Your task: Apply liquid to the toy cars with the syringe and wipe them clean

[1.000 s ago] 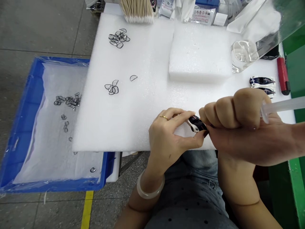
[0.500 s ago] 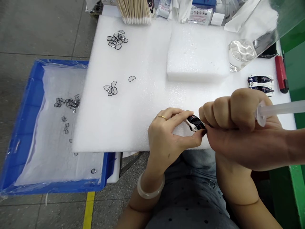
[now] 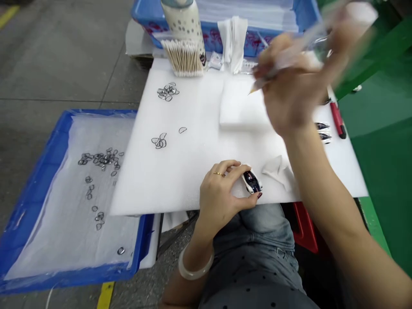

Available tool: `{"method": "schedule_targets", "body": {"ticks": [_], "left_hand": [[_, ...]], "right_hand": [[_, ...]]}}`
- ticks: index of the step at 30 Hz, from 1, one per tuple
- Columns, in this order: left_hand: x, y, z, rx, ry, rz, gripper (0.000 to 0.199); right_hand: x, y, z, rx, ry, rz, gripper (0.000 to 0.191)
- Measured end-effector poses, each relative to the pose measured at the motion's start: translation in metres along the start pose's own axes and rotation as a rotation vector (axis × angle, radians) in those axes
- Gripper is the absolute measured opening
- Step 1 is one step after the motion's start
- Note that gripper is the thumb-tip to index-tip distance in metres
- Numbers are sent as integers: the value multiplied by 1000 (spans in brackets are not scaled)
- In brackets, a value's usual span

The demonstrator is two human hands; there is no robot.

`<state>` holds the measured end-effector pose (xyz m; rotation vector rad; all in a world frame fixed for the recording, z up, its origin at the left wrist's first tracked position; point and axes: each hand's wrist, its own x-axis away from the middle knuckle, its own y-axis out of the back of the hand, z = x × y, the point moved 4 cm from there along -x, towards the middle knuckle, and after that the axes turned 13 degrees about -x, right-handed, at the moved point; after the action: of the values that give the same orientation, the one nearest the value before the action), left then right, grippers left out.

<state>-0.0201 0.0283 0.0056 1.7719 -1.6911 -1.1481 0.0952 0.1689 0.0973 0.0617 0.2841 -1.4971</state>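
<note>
My left hand [image 3: 222, 186] grips a small toy car [image 3: 251, 182], white with a dark blue top, between thumb and fingers at the front edge of the foam-covered table. My right hand [image 3: 292, 86] is raised over the far right of the table, smeared by motion. In its fingers is a translucent syringe [image 3: 286, 58], its yellowish tip pointing down and left. A crumpled white cloth [image 3: 279, 171] lies to the right of the car. Two more toy cars [image 3: 323, 132] are partly hidden behind my right forearm.
Thin black-edged D-shaped pieces lie in a far pile [image 3: 168, 91] and a near pile [image 3: 159, 140], with a single piece [image 3: 183, 129] beside them. A white foam block [image 3: 241, 105], cotton swabs [image 3: 183, 58], a red-handled tool [image 3: 337, 120] and a blue tray [image 3: 41, 167] surround the work.
My right hand has lifted away from the car, up and back, with the syringe. The white cloth has come into sight. My left hand still holds the car, and the view has tilted up.
</note>
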Motion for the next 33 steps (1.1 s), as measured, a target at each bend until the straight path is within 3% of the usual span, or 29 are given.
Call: {"method": "schedule_targets", "body": {"ticks": [2,3,6,8,10,12,14,16,19,21,23,27,29,31,33], "left_hand": [[1,0,0,-32,-38,1,46],[2,-1,0,-44,-56,0,47],[2,-3,0,-105,-81,-21,48],[3,-4,1,-151,-85,-44,49],[2,-5,2,-176,-87,-54,50],[1,-3,2,-151,-76,-54,49],[-2,2,-2,-64,-73,-69,45],[-8,7,-14,68,-124,-58,46],[-20,10,-36,316,-227,55,45],[-29,11,-46,524,-219,132,28],[-33,10,-51,724,-152,219,9],[-31,4,-55,908,9,449,45],[-31,3,-56,904,63,494,55],[-31,4,-58,919,76,564,60],[-32,5,-61,951,73,685,61]], "right_hand": [[-14,5,-5,-1,16,148,32],[-10,14,-3,23,65,162,27],[33,63,8,135,248,25,20],[67,92,4,308,205,-17,10],[91,106,-10,639,67,104,11],[105,108,-20,821,-12,230,13],[111,102,-19,762,-36,273,15],[115,96,-9,512,-106,264,18],[119,93,5,2,-227,235,18],[119,96,9,-203,-245,193,20],[119,102,3,-255,-254,107,23],[126,111,-15,-124,-179,-81,13],[134,104,-19,-76,-104,-8,25],[143,91,-20,-42,-97,204,43],[151,79,-22,-36,-161,390,39]]}}
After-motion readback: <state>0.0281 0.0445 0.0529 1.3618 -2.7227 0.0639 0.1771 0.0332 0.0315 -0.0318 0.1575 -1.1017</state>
